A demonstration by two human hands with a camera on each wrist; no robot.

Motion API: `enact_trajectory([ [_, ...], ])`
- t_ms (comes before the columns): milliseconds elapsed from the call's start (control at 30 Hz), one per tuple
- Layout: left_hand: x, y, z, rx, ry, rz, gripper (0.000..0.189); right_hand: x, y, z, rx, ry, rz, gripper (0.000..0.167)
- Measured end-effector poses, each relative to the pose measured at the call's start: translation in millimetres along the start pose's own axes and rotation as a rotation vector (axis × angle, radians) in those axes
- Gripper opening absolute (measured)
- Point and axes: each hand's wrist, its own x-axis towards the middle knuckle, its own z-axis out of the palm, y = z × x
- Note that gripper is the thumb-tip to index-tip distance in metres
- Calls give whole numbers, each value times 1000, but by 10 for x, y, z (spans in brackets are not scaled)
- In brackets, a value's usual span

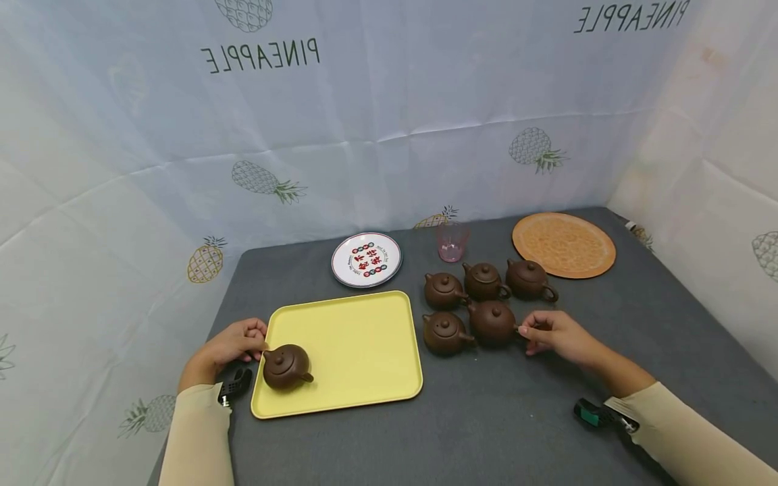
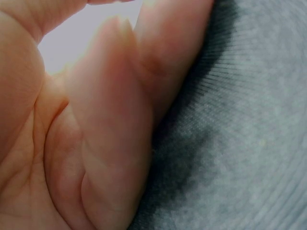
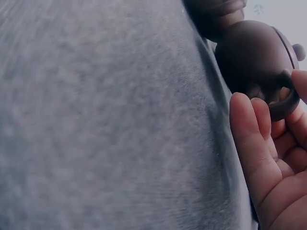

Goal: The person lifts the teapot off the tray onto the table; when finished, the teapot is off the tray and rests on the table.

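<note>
My right hand [image 1: 559,335] pinches the looped handle of a brown clay teapot [image 1: 493,324], which stands on the table. In the right wrist view, fingertips and thumb meet around that handle [image 3: 286,103]. Beside this teapot sit several like it, including one at front left [image 1: 444,333] and one at back right [image 1: 529,279]. On the left, my left hand [image 1: 238,340], with curled fingers, holds the left rim of a yellow tray [image 1: 352,358]. One brown teapot [image 1: 286,366] rests in the tray's left part, its spout near those fingers. The left wrist view shows only fingers and cloth.
A white plate [image 1: 367,260] with red characters lies behind the tray. Near the back edge stands a pink clear cup [image 1: 452,243]. A round tan mat [image 1: 564,245] lies at the back right. Grey cloth [image 1: 486,425] covers the table, with pineapple-printed curtains [image 1: 389,169] around it.
</note>
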Motion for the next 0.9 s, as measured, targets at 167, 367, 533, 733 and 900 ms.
enact_trajectory([
  [167,-2,4,2,-2,-3,4,26,-18,51,-5,7,-16,-7,28],
  [367,-7,21,6,1,-3,6,27,-39,100,-27,-4,-17,-14,28],
  [533,-8,21,6,-6,-4,6,26,-31,122,-55,-15,-27,-1,27],
  [733,-10,17,2,-4,-5,5,26,6,103,-97,-4,-59,22,28],
  [900,-15,34,3,2,-3,0,27,34,92,-121,3,-92,26,27],
])
